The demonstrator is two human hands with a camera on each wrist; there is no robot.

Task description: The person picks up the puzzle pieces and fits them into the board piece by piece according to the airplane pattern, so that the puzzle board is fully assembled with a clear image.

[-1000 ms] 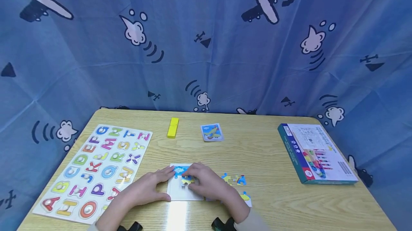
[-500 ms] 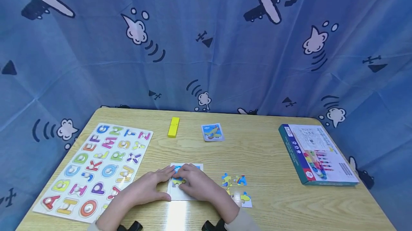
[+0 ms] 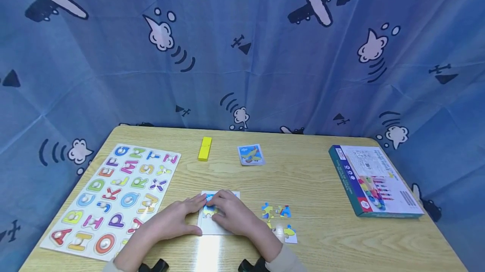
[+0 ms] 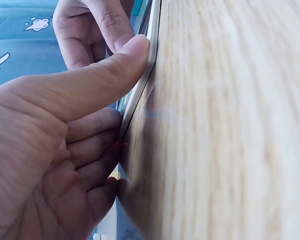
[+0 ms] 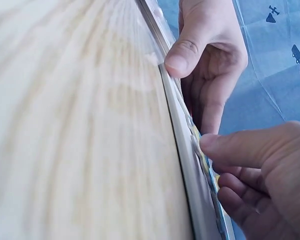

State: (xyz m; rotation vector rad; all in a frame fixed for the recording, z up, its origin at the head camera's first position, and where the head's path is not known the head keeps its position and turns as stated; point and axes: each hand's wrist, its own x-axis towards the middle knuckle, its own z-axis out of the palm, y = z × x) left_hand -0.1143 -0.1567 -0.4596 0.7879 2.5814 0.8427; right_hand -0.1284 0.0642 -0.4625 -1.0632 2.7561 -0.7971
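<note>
A small white puzzle board (image 3: 223,230) lies near the table's front, with blue and yellow puzzle pieces (image 3: 209,212) in its upper left part. My left hand (image 3: 175,220) touches its left side, fingertips at the upper left and thumb at the near corner, fingers fairly straight. Over the board, my right hand (image 3: 235,217) pinches a puzzle piece; in the right wrist view its thumb presses the piece's edge (image 5: 204,160) and the other fingers are curled. The hand hides much of that piece. Several loose puzzle pieces (image 3: 289,231) lie right of the board.
An alphabet peg board (image 3: 129,230) covers the table's left. Farther back lie a yellow block (image 3: 204,149) and an airplane picture card (image 3: 251,154). A boxed set (image 3: 373,181) lies at the right. A blue curtain (image 3: 242,53) hangs behind the table.
My right hand has moved left over the board with the puzzle piece, uncovering the loose pieces at the right, and then stays nearly still. My left hand keeps its place.
</note>
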